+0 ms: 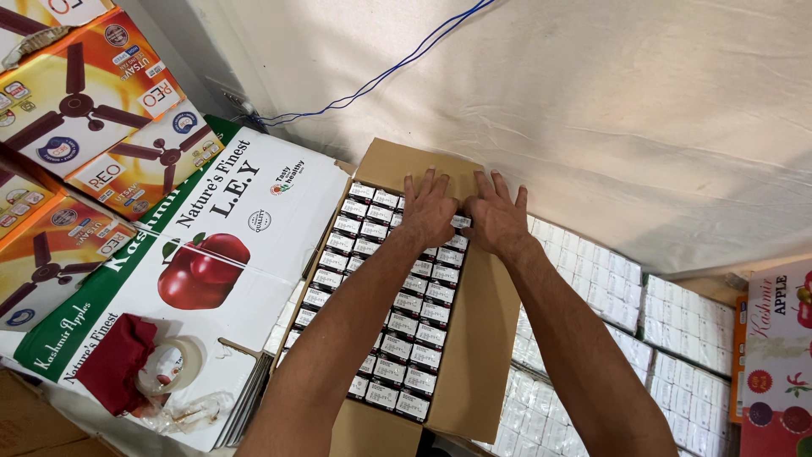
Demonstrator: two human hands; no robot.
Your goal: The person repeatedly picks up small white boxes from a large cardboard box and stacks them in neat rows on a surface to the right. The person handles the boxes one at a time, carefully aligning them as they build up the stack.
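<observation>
Cardboard carton, brown, packed with small white boxes; both hands' fingers spread flat.

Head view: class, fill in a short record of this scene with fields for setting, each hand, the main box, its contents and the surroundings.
Setting: packing area against a white sheet
Left hand: flat, palm down, on the small boxes at the carton's far end
Right hand: flat beside the left, over the carton's far right corner
Carton: brown cardboard, open, flaps out
Small boxes: white with dark ends, packed in tight rows
Left side: flattened apple box, red cloth, tape roll, fan boxes
Right side: white packs
Back: blue wire
</observation>
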